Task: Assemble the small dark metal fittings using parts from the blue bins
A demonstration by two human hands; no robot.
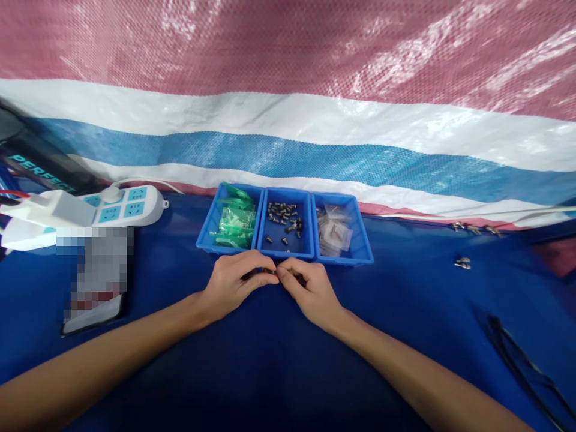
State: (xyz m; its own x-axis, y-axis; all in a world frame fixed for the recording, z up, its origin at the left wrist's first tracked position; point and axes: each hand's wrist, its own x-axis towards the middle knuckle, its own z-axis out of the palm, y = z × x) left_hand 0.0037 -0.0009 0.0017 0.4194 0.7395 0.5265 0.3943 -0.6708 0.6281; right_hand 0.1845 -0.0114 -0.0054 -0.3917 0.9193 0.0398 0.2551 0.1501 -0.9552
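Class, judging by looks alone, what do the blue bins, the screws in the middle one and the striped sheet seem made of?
Bins: likely moulded plastic, slightly glossy; even colour, smooth walls.
Screws: probably metal; dark grey with bright glints, though plating is unclear.
Sheet: apparently woven plastic, shiny; fine mesh texture and white glare.

The three bins [308, 210] are plain mid-blue, on a table cover [405, 294] of deeper, glossy blue. The packets [236, 222] in the left one are bright, see-through green; the screws [294, 225] in the middle one are dark with silvery glints; the bags [335, 234] in the right one are clear with a whitish cast. The far sheet [288, 153] is banded in dull red, white and blue. At left, the power strip [153, 207] is white with light-blue socket panels [135, 209].
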